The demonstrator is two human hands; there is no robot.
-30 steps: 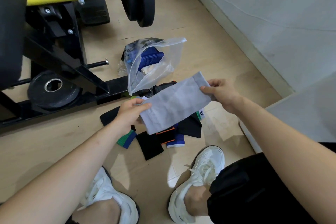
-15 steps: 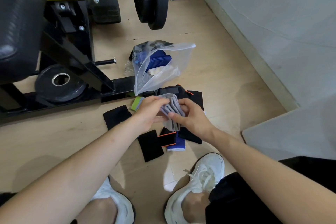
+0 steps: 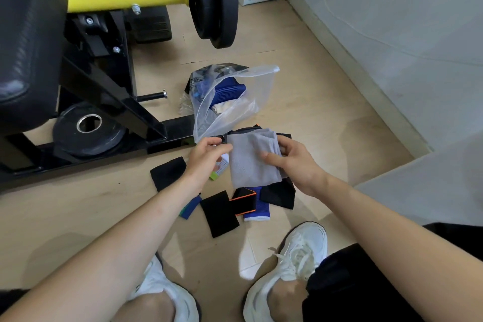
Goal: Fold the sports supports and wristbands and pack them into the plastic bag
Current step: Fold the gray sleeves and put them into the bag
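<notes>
**Folded grey support (image 3: 251,162) held in both hands above loose wristbands (image 3: 219,213) on a gym floor (image 3: 326,117)**
Its long axis runs away from the person, the far end pointing at the open plastic bag (image 3: 261,86) just beyond. The left hand (image 3: 206,157) pinches its upper left edge. The right hand (image 3: 298,165) grips the right side, thumb across the cloth.

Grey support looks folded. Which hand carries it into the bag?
Likely right. The right hand grips the grey support with thumb across it; the left hand only pinches its edge, beside the open plastic bag.
</notes>
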